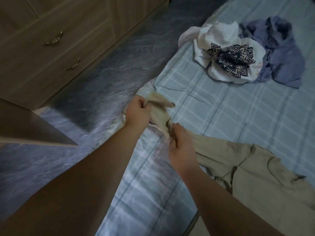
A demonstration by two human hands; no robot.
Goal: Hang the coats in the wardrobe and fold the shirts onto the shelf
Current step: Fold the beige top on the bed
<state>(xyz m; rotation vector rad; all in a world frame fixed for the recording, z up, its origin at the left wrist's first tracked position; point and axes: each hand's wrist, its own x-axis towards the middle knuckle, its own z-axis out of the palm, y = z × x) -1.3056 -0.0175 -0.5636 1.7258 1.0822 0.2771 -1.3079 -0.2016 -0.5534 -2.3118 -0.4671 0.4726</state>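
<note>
A beige garment (252, 169) lies spread on the bed at the lower right, its top end bunched up near the bed's edge. My left hand (137, 114) grips that bunched end from the left. My right hand (180, 142) holds the same cloth just below it, fingers closed on the fabric. Farther back on the bed sits a crumpled white shirt with a dark mandala print (228, 55). A crumpled blue-grey shirt (281, 57) lies against its right side.
The bed has a pale blue checked sheet (230, 109). A wooden wardrobe with two drawers and metal handles (52, 39) stands at the upper left. An open wooden door panel (29, 128) juts in from the left. Grey patterned floor (109, 65) runs between wardrobe and bed.
</note>
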